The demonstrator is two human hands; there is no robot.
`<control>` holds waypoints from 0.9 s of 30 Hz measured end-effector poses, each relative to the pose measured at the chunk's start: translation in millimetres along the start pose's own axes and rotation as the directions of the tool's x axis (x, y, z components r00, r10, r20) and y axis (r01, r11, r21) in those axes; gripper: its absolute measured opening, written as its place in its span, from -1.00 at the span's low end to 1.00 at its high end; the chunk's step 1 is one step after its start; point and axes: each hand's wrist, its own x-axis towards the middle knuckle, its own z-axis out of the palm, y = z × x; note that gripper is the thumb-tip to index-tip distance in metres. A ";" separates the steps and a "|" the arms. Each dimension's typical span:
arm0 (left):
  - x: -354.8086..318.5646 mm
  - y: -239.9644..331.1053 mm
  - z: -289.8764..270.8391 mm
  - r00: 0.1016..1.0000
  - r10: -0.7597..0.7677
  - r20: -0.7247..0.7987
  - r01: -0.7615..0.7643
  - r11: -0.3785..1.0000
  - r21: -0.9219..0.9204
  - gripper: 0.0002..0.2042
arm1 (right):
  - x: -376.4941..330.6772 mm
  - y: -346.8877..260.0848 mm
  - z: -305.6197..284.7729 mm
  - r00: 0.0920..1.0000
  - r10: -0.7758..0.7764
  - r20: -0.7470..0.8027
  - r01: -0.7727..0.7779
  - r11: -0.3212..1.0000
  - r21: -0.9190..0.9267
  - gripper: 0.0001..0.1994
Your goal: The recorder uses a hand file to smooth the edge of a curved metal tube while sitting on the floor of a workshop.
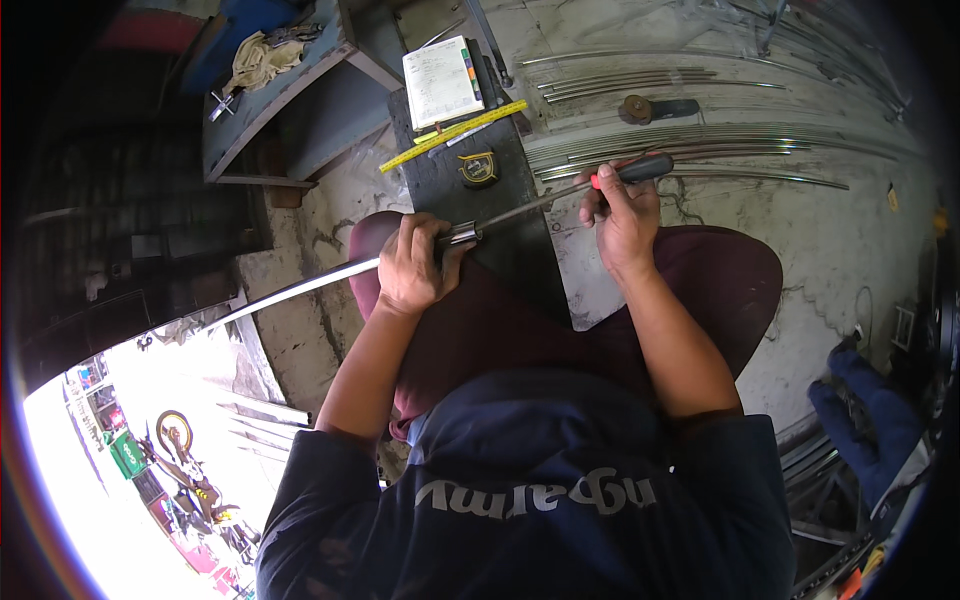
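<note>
My left hand [412, 265] is wrapped round a long shiny metal tube [300, 287], close to its open end, above my lap. The tube slants away down to the left. My right hand [628, 225] grips the black and red handle of a file [535, 203], thumb along the handle. The file's grey blade points left, its tip at the tube's mouth; how far it reaches inside is hidden. Beyond my hands, a black and yellow tape measure [478, 168] lies on a dark narrow board [520, 170].
An open notebook [443, 85] and a yellow ruler [455, 135] lie on the board's far part. Several metal rods [700, 142] and what looks like an angle grinder [655, 109] are on the floor, far right. A metal workbench [270, 115] stands far left.
</note>
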 end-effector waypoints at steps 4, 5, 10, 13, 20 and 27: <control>-7.4 -3.1 -1.2 1.000 0.017 -0.016 -0.016 1.000 0.025 -0.61 | -46.1 5.0 45.1 0.967 0.177 0.183 -0.183 0.983 0.015 -0.84; -6.2 -2.2 -1.6 1.000 0.017 -0.013 -0.017 1.000 0.025 -0.61 | -36.1 3.6 36.4 0.967 0.177 0.181 -0.183 0.983 0.016 -0.84; -7.1 0.8 -0.2 1.000 0.009 -0.018 -0.009 1.000 0.008 -0.62 | -26.6 2.4 26.2 0.982 0.118 0.148 -0.125 0.992 0.035 -0.82; -9.1 -1.7 -0.7 1.000 0.002 0.003 -0.002 1.000 0.010 -0.65 | -26.0 7.4 26.2 0.976 0.148 0.158 -0.153 0.988 0.017 -0.84; -7.3 0.2 -3.4 1.000 -0.017 0.014 0.017 1.000 0.020 -0.71 | -38.3 0.9 31.0 0.978 0.136 0.157 -0.142 0.989 0.026 -0.84; -11.7 -6.5 1.8 0.999 -0.008 0.051 0.003 0.996 0.088 -0.72 | -37.8 6.9 33.8 0.968 0.139 0.209 -0.154 0.987 0.056 -0.75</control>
